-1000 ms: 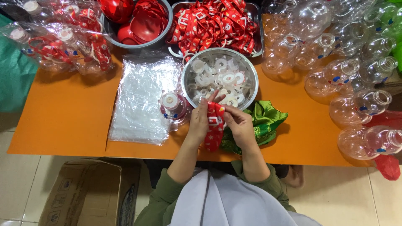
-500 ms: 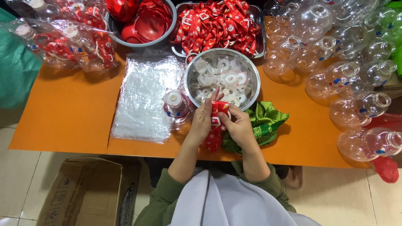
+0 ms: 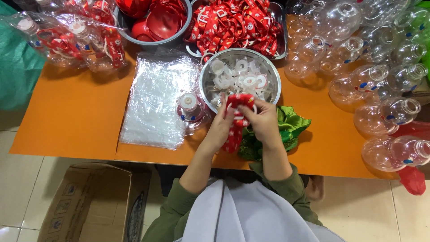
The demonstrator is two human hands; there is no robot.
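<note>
Pinching red strap (image 3: 236, 121) between both hands: left hand (image 3: 219, 127), right hand (image 3: 265, 122) meet beside ring bowl (image 3: 273, 78), rings within reach; capped bottle (image 3: 190, 107) stands near.

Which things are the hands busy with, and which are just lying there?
In use:
- left hand and right hand, both gripping the red strap
- steel bowl of white rings, right next to them

Lying about:
- green cloth
- plastic bags
- cardboard box
- empty clear bottles
</note>
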